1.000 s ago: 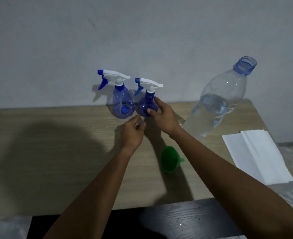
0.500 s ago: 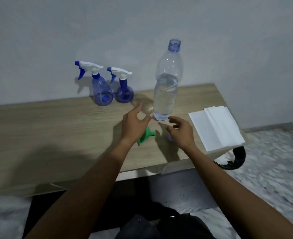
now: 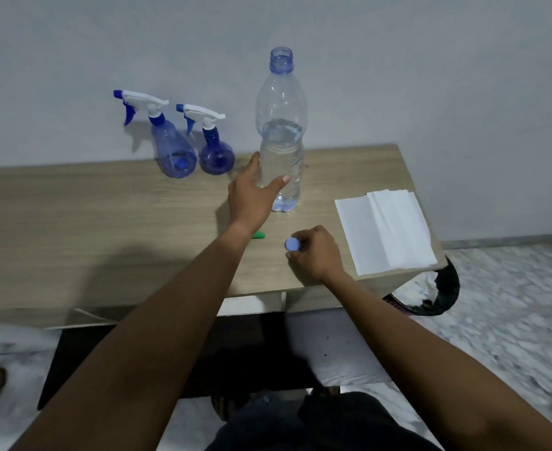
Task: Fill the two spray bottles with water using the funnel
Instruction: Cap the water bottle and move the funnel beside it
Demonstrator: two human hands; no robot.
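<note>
Spray bottles: two blue ones, taller [image 3: 172, 150] and rounder [image 3: 216, 151], are stood upright and side by side at the wall, both with trigger heads still on, beyond and left of the left fingertips. Water bottle [image 3: 281, 138] is stood uncapped, roughly half full, and is wrapped low down by the left hand [image 3: 252, 193]: thumb across its front, the other fingers hidden behind it. Funnel [image 3: 258, 235] is mostly hidden under the left wrist; only a green tip is seen on the table [image 3: 105, 222]. Blue cap [image 3: 292, 244] is pinched at the fingertips of the right hand [image 3: 315, 252], just above or on the tabletop, cannot be told. Folded white paper towels [image 3: 387, 232] are laid just right of the right knuckles.
</note>
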